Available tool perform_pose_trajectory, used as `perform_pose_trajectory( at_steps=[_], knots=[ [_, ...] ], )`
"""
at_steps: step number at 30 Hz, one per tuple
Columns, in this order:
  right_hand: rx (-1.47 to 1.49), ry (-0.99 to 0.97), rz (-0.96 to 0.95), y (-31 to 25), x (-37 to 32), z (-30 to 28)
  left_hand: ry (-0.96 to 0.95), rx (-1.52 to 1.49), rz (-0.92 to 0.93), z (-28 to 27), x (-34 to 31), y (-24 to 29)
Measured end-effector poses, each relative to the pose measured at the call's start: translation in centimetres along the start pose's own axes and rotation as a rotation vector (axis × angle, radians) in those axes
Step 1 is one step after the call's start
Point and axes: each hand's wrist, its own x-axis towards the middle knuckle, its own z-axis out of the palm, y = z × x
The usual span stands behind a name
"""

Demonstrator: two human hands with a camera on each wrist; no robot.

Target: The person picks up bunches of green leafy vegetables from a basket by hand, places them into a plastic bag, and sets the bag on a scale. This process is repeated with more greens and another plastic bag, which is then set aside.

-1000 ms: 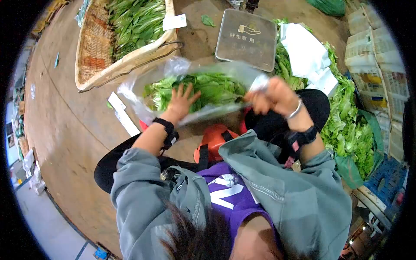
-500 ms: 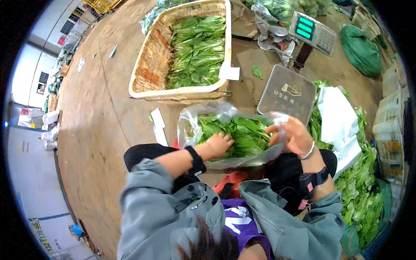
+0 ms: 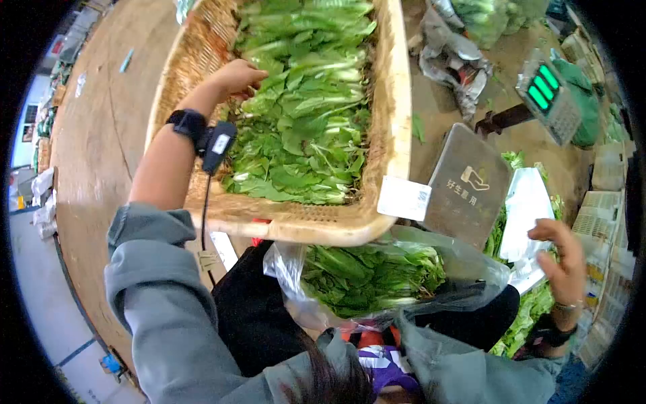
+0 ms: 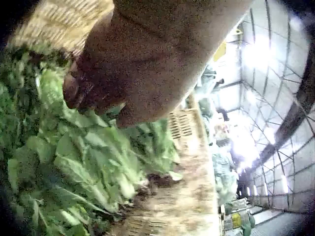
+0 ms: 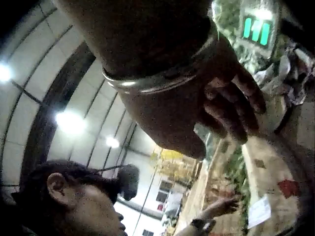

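My left hand [image 3: 237,79] is over the yellowish plastic crate [image 3: 402,101], its loosely bent fingers at the edge of the leafy greens [image 3: 296,111] laid in rows inside. From the left wrist view, the same hand [image 4: 133,73] has its fingertips right at the leaves, partly hidden. A clear plastic bag [image 3: 471,273] lies across my lap, with a bundle of leafy greens [image 3: 367,276] in it. Off to the right, my right hand [image 3: 565,266] is raised with relaxed, parted fingers and nothing in them, a bracelet on its wrist.
Beyond the bag is a weighing scale's platform [image 3: 468,185], with its lit green display [image 3: 544,87] behind. A white label [image 3: 404,197] hangs on the crate's near corner. White sheets [image 3: 528,212] lie over loose lettuce [image 3: 528,323] at the right. Stacked crates [image 3: 602,222] stand farther right.
My left hand has left the bagged greens and gone forward to the crate. The right hand has let go of the bag's edge and moved right. The crate now appears closer, overlapping the bag's far side.
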Motion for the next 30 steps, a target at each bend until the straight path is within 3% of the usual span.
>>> perform_pose_trajectory(
  at_steps=[1, 2, 4, 7, 8, 9, 11, 13, 15, 17, 18, 19, 20, 22, 23, 24, 25, 27, 28, 30],
  knots=[
    [0.061, -0.01, -0.047, -2.0, 1.3, -0.1, 0.033, -0.011, -0.083, 1.9, 2.0, -1.8],
    [0.061, -0.034, -0.026, -3.1, 2.9, 0.1, -0.065, 0.097, -0.167, 3.0, 3.6, -3.2],
    [0.31, -0.267, -0.174, -5.5, 6.5, 0.2, -0.19, 0.217, -0.251, 3.9, 6.1, -4.4],
    [0.352, -0.505, -0.184, -7.1, 11.0, 4.2, -0.138, 0.178, -0.32, 6.2, 7.4, -6.7],
    [0.304, -0.556, -0.268, -7.5, 11.8, 5.9, -0.025, 0.114, -0.189, 7.9, 8.1, -7.9],
    [0.342, -0.581, -0.25, -8.3, 12.5, 7.2, 0.093, 0.051, -0.056, 9.1, 8.4, -8.1],
    [0.545, -0.554, -0.067, -9.4, 13.3, 10.0, 0.048, 0.114, -0.175, 10.7, 5.9, -5.2],
    [0.524, -0.532, 0.016, -11.0, 14.0, 13.3, 0.306, 0.018, -0.085, 12.9, 4.8, -6.5],
    [0.483, -0.503, 0.107, -12.3, 14.7, 16.3, 0.232, 0.038, -0.185, 12.6, 3.1, -7.0],
    [0.083, -0.698, -0.105, -13.5, 16.0, 19.1, -0.028, -0.097, -0.206, 10.6, -0.5, -7.4],
    [0.076, -0.71, -0.108, -14.3, 17.3, 20.3, -0.259, -0.218, -0.27, 9.8, -1.6, -8.0],
    [-0.07, -0.852, -0.162, -15.4, 19.0, 21.6, -0.493, -0.34, -0.327, 8.8, -2.7, -8.4],
    [-0.218, -0.99, -0.212, -16.2, 20.7, 23.2, -0.414, -0.446, -0.304, 8.1, -4.5, -8.8],
    [-0.193, -0.881, -0.318, -16.9, 24.9, 28.3, -0.283, -0.709, -0.306, 6.4, -7.9, -9.2],
    [-0.506, -0.79, -0.345, -18.1, 27.5, 31.0, -0.229, -0.868, -0.333, 5.6, -9.2, -9.7],
    [-0.488, -0.552, -0.413, -18.7, 29.7, 33.4, -0.135, -1.147, -0.422, 4.7, -10.6, -9.3],
    [-0.615, -0.493, -0.467, -19.5, 32.7, 36.2, -0.034, -1.427, -0.511, 3.6, -11.6, -8.9],
    [-0.746, -0.355, -0.684, -19.4, 38.7, 41.5, -0.014, -1.529, -0.62, 3.4, -11.1, -9.5],
    [-0.763, -0.356, -0.683, -19.7, 41.0, 42.8, -0.063, -1.508, -0.57, 2.9, -10.1, -9.5],
    [-0.998, -0.552, -0.601, -20.6, 44.3, 45.1, -0.106, -1.505, -0.521, 2.6, -7.5, -10.9]
  ],
)
